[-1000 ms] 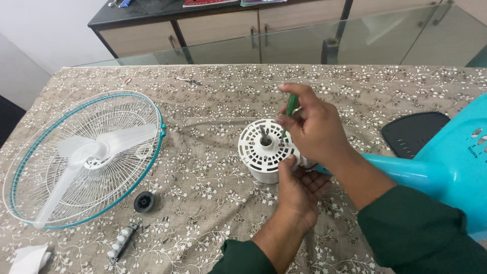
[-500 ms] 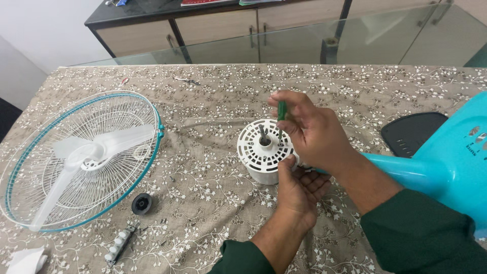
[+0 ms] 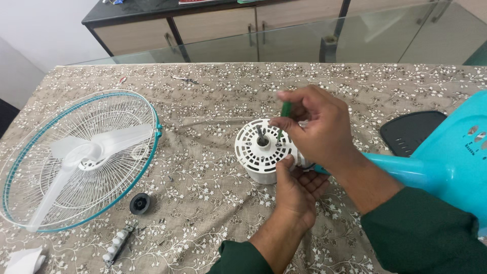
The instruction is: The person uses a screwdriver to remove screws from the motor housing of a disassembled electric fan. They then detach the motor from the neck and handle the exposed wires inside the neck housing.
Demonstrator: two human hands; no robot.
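From the head camera, my right hand (image 3: 317, 129) pinches a green screwdriver (image 3: 285, 110) upright, tip down on the white motor housing (image 3: 264, 149) at the centre of the frame. My left hand (image 3: 299, 190) cups the housing's lower right side, fingers curled against it. It looks like stiff, slotted plastic (probably heavy inside), best gripped round the wall. At left, the fan cage (image 3: 76, 157) holds the pale blades (image 3: 86, 152).
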